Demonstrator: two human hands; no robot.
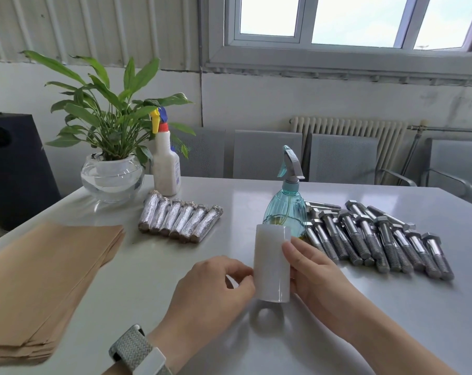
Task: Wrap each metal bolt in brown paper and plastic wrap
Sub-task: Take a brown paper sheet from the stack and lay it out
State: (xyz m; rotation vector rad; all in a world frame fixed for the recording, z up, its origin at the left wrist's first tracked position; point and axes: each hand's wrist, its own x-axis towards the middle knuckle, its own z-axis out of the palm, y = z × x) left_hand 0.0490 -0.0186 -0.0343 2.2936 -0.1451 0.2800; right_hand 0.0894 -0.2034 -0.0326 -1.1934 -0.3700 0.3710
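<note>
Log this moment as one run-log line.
left hand: pinching plastic wrap roll | right hand: holding roll upright on table | wrapped bolts: row, far-left | bare bolts: right | brown paper: stacked left

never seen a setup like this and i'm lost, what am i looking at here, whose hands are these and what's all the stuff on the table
There is no machine here: a person wears a camera on the head, so the one picture looks down at their own two bare hands. The right hand holds an upright roll of plastic wrap standing on the grey table, while the left hand pinches at its side, probably feeling for the film's loose end. Left of them lies a stack of brown paper. Farther back lies a row of wrapped bolts; to the right, a pile of bare metal bolts behind a teal spray bottle. A white spray bottle and potted plant stand at the back.
</note>
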